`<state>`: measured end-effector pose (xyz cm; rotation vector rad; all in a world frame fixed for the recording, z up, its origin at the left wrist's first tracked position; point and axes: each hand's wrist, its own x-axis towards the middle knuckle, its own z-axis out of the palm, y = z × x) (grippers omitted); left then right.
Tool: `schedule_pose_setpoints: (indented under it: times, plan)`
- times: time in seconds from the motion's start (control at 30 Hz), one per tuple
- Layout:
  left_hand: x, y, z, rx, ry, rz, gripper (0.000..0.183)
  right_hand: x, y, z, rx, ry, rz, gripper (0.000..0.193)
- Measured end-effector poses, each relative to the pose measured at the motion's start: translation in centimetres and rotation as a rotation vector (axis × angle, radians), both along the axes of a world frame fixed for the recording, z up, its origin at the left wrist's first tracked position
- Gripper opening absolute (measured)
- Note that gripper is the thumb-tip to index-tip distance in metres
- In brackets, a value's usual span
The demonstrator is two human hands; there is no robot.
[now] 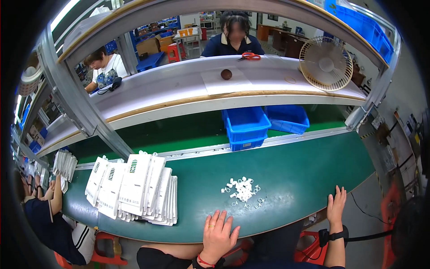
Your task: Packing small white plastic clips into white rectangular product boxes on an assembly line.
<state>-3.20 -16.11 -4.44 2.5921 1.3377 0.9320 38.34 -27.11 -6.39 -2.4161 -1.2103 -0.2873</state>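
Observation:
My left hand lies flat at the front edge of the green table, fingers slightly apart, a ring on one finger. Just beyond its fingertips is a loose pile of small white plastic rings with tabs, several of them scattered around it. My right hand rests at the table's right front edge, fingers stretched out and holding nothing. To the left of the pile, several stacks of flat white printed packets lean over one another.
Two blue bins stand at the table's back edge. Above runs a white shelf with a fan, red-handled scissors and a brown ball. Co-workers sit beyond the shelf and at far left. A metal post rises behind the packets.

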Motion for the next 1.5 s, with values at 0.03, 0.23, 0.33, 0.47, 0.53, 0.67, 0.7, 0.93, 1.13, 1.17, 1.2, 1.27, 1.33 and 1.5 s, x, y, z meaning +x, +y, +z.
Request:
schedule_pose_setpoints:
  times: [0.03,0.23,0.33,0.47,0.53,0.67,0.7,0.93,1.13,1.17,1.2,1.27,1.33,1.5]
  plan:
    - [0.2,0.1,0.0,0.000,-0.004,-0.001,0.034,0.2,0.3,-0.3,0.001,-0.004,0.007,0.047]
    - [0.4,0.4,0.3,0.004,-0.006,0.009,0.034,0.7,1.1,-0.5,-0.011,0.012,-0.004,0.046]
    - [0.6,0.7,0.2,-0.003,-0.015,0.005,0.034,0.9,1.2,-0.6,-0.030,0.020,-0.011,0.047]
    - [0.6,0.7,0.3,-0.013,-0.022,-0.002,0.034,0.4,1.4,0.8,-0.181,0.022,-0.057,0.051]
    - [0.5,0.6,0.2,-0.015,-0.014,0.001,0.034,-0.1,1.8,1.8,-0.264,0.033,-0.087,0.053]
    - [0.5,0.4,0.4,-0.024,-0.011,0.004,0.034,0.6,2.0,1.5,-0.212,0.109,-0.037,0.055]
    - [0.5,0.3,0.5,-0.022,-0.014,0.002,0.033,1.0,1.9,1.2,-0.167,0.091,0.006,0.055]
    - [0.4,0.1,0.4,-0.021,0.008,0.025,0.033,1.1,2.4,1.2,-0.209,0.075,0.067,0.054]
    - [1.0,0.5,0.7,-0.041,0.005,0.020,0.033,0.6,3.3,3.0,-0.455,-0.017,-0.100,0.056]
    - [1.1,0.6,0.7,-0.029,0.000,0.019,0.033,0.7,3.4,3.2,-0.460,-0.019,-0.100,0.056]
    - [1.2,0.8,0.7,-0.032,-0.004,0.019,0.033,0.9,3.8,4.0,-0.518,-0.029,-0.087,0.057]
    - [1.3,0.8,0.7,-0.022,-0.006,0.019,0.032,-0.5,5.6,7.3,-0.579,-0.035,-0.073,0.059]
    - [0.6,0.7,0.4,-0.024,0.007,0.037,0.032,-5.3,9.1,12.4,-0.822,0.242,0.102,0.065]
    - [0.3,0.5,0.4,-0.010,-0.010,0.040,0.033,-13.1,13.4,12.9,-0.333,-0.013,1.044,0.078]
